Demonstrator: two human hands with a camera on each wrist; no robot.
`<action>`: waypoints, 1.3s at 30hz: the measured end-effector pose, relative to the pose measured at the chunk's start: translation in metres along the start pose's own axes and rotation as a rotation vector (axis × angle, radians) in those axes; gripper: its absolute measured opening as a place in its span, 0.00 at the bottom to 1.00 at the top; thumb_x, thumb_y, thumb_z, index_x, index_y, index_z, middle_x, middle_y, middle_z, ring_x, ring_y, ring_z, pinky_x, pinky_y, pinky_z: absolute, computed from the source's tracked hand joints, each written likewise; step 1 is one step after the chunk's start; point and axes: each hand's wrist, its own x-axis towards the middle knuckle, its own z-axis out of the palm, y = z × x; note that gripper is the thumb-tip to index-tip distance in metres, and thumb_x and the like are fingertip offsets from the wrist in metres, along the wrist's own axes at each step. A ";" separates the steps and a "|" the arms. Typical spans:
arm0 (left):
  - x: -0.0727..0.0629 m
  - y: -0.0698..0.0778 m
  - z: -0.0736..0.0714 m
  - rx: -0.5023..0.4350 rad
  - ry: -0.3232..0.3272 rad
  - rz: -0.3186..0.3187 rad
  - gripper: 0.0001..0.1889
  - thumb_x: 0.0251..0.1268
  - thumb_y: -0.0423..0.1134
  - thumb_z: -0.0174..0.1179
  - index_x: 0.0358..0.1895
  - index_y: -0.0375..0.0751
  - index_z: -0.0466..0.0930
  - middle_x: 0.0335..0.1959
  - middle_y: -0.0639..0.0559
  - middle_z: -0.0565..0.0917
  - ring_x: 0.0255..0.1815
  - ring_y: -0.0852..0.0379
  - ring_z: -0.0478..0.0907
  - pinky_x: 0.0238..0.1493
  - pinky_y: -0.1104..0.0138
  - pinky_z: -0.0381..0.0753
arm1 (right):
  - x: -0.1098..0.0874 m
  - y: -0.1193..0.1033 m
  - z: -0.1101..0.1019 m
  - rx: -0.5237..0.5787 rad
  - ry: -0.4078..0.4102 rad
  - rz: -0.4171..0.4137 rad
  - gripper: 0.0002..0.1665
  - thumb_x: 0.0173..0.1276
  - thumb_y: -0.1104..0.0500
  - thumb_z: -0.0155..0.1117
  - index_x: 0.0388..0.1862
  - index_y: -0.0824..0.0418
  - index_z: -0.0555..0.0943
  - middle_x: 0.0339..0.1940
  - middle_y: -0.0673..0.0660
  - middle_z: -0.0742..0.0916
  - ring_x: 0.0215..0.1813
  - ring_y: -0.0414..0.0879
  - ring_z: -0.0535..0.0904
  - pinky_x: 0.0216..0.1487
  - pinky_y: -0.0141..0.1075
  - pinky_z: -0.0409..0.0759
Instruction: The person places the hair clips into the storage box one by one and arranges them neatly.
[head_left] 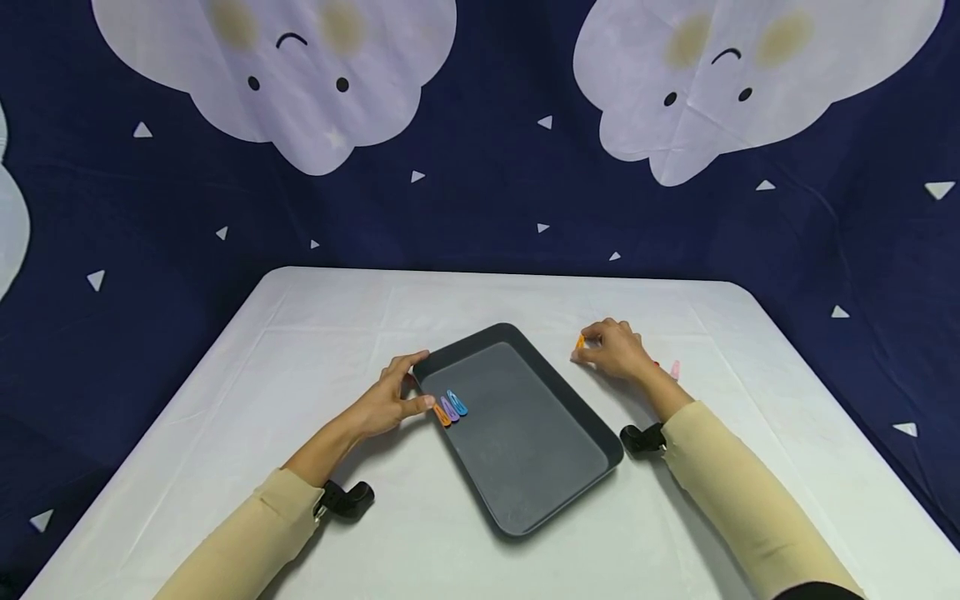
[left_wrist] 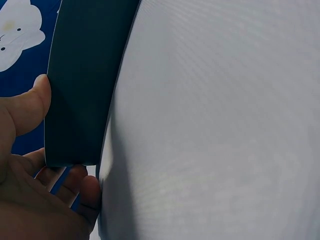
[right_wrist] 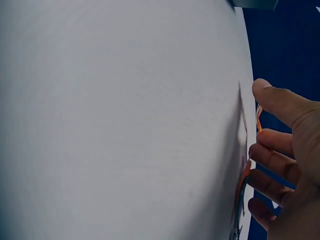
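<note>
Right hand [head_left: 617, 350] pinching an orange clip [head_left: 581, 342] just right of the gray tray [head_left: 525, 450], clip's long axis running thumb to forefinger, leading end unclear, while left hand [head_left: 386, 400] grips the tray, its long axis slanting far-left to near-right.

There is one grey baking tray [head_left: 525, 450], and in it three snap hair clips [head_left: 450, 408]: one orange, one purple, one blue. A fourth, an orange clip [head_left: 581, 342], is in the right hand [head_left: 617, 351], one of two hands with the left hand [head_left: 384, 402]. One pink clip [head_left: 676, 369] and one red scrap [head_left: 657, 363] show past the right arm, which hides the full number there. Two beige sleeves [head_left: 255, 525], two black wrist cameras [head_left: 348, 500], one table [head_left: 337, 333].
</note>
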 end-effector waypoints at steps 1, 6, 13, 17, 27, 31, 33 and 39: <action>0.000 0.000 0.000 0.002 0.000 0.001 0.40 0.63 0.40 0.61 0.74 0.41 0.49 0.71 0.38 0.54 0.61 0.41 0.59 0.58 0.46 0.63 | 0.000 0.000 -0.001 0.009 -0.003 -0.002 0.33 0.56 0.45 0.68 0.56 0.63 0.79 0.53 0.65 0.81 0.53 0.60 0.70 0.54 0.56 0.61; 0.000 0.001 0.000 0.009 0.003 0.007 0.40 0.63 0.41 0.61 0.74 0.40 0.49 0.71 0.38 0.54 0.62 0.41 0.59 0.60 0.45 0.62 | -0.002 -0.005 -0.010 0.036 -0.007 -0.026 0.33 0.57 0.46 0.68 0.57 0.64 0.78 0.54 0.65 0.81 0.55 0.61 0.71 0.57 0.57 0.61; 0.000 0.000 0.000 0.008 0.010 0.008 0.40 0.63 0.40 0.61 0.74 0.41 0.50 0.70 0.38 0.55 0.60 0.41 0.60 0.59 0.46 0.62 | -0.006 -0.019 -0.029 0.076 -0.013 -0.059 0.33 0.60 0.46 0.67 0.59 0.63 0.76 0.56 0.63 0.80 0.57 0.60 0.69 0.61 0.55 0.60; 0.000 0.000 0.000 0.011 0.007 0.012 0.39 0.63 0.40 0.61 0.74 0.41 0.50 0.70 0.38 0.55 0.60 0.42 0.60 0.59 0.46 0.62 | -0.008 -0.029 -0.036 0.086 0.003 -0.097 0.33 0.59 0.45 0.68 0.58 0.62 0.77 0.56 0.62 0.80 0.56 0.59 0.69 0.60 0.53 0.60; -0.001 0.000 0.000 0.003 0.002 0.014 0.39 0.63 0.40 0.61 0.74 0.40 0.49 0.70 0.37 0.55 0.60 0.41 0.60 0.59 0.46 0.63 | -0.012 -0.061 -0.042 0.141 -0.001 -0.160 0.33 0.55 0.46 0.71 0.57 0.58 0.78 0.55 0.57 0.80 0.56 0.55 0.68 0.56 0.49 0.63; 0.000 0.000 0.000 -0.002 0.007 0.010 0.39 0.63 0.39 0.61 0.74 0.41 0.49 0.69 0.37 0.56 0.60 0.42 0.59 0.59 0.46 0.62 | -0.014 -0.073 -0.040 0.174 -0.010 -0.186 0.32 0.54 0.47 0.72 0.57 0.57 0.78 0.55 0.56 0.80 0.57 0.53 0.67 0.57 0.51 0.64; 0.000 0.000 0.000 0.001 0.005 0.015 0.39 0.63 0.40 0.61 0.74 0.40 0.49 0.69 0.37 0.56 0.59 0.41 0.59 0.60 0.46 0.61 | -0.014 -0.078 -0.038 0.173 -0.008 -0.226 0.31 0.54 0.48 0.73 0.56 0.58 0.78 0.54 0.56 0.80 0.56 0.54 0.67 0.58 0.51 0.63; 0.000 0.000 -0.001 -0.013 0.000 0.015 0.40 0.63 0.39 0.60 0.74 0.39 0.48 0.70 0.36 0.55 0.59 0.41 0.58 0.60 0.45 0.60 | -0.015 -0.095 -0.031 0.161 -0.011 -0.334 0.31 0.53 0.50 0.74 0.55 0.59 0.79 0.52 0.57 0.81 0.54 0.53 0.68 0.57 0.50 0.65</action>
